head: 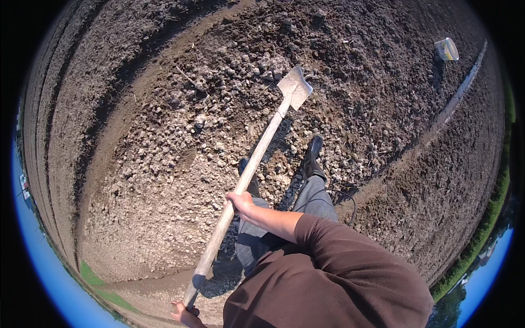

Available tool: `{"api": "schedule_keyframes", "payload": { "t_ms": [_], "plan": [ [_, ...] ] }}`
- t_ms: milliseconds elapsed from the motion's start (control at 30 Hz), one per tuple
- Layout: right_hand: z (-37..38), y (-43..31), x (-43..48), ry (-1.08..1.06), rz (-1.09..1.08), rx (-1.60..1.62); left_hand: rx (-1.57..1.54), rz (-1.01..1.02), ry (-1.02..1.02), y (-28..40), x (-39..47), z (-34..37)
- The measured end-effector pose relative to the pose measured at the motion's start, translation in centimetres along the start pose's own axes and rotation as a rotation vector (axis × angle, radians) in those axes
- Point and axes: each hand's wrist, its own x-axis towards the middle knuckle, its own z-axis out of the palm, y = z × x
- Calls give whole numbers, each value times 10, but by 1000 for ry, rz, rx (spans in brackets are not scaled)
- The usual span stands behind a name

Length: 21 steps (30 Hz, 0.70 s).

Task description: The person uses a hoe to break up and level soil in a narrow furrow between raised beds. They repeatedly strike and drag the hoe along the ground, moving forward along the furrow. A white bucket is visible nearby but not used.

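Observation:
My right hand (242,204) grips the middle of the long wooden handle of a shovel (259,149). My left hand (185,314) is closed around the handle's end, at the lower left. The shovel slants up and away from me across the picture. Its soil-dusted metal blade (294,88) lies over the clods ahead of my feet; I cannot tell whether it touches them. Dry, crumbly clods of soil (205,119) lie around the blade, and darker soil (352,74) shows to its right.
My dark boots (312,151) stand on the clods. A thin black cable (353,205) loops beside my right leg. At the far right a white plastic bucket (447,49) rests on the soil. Bare, trodden furrows (110,119) run along both sides. Green grass (488,233) borders the field.

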Motion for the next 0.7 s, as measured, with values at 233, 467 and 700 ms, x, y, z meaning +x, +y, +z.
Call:
{"api": "schedule_keyframes", "payload": {
  "t_ms": [233, 467, 700],
  "plan": [
    [81, 57, -23, -237, 57, -356, 100, -178, 39, 4, -28, -65],
    [42, -60, 130, 193, -168, -210, -303, -143, -183, 14, 25, 118],
    [81, -55, 108, 248, -228, -133, -380, -22, -279, -28, 62, 112]
  ]
}}
